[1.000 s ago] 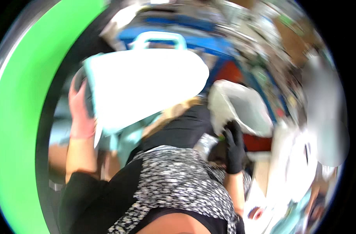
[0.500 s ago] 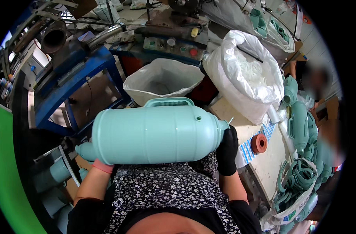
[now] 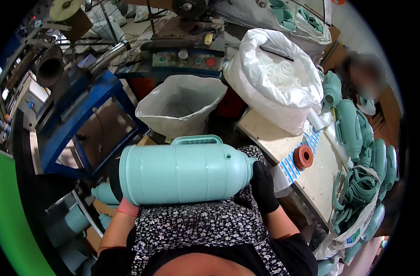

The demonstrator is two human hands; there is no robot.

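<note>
You hold the mint-green bottle shell (image 3: 187,175) on its side across your lap, in front of your floral apron (image 3: 187,225). Your gloved left hand (image 3: 116,186) presses on its wide end, partly hidden by the rim, while your black-gloved right hand (image 3: 264,187) grips the narrow neck. The handle (image 3: 198,139) faces away from you, toward an open whitish sack (image 3: 173,126). On the bench (image 3: 311,188) to your right lies a red-brown roll (image 3: 303,157)

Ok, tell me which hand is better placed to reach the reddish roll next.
Probably the right hand, at the narrow end of the green bottle, nearer the reddish roll. The left hand is at the wide end, farther.
</note>
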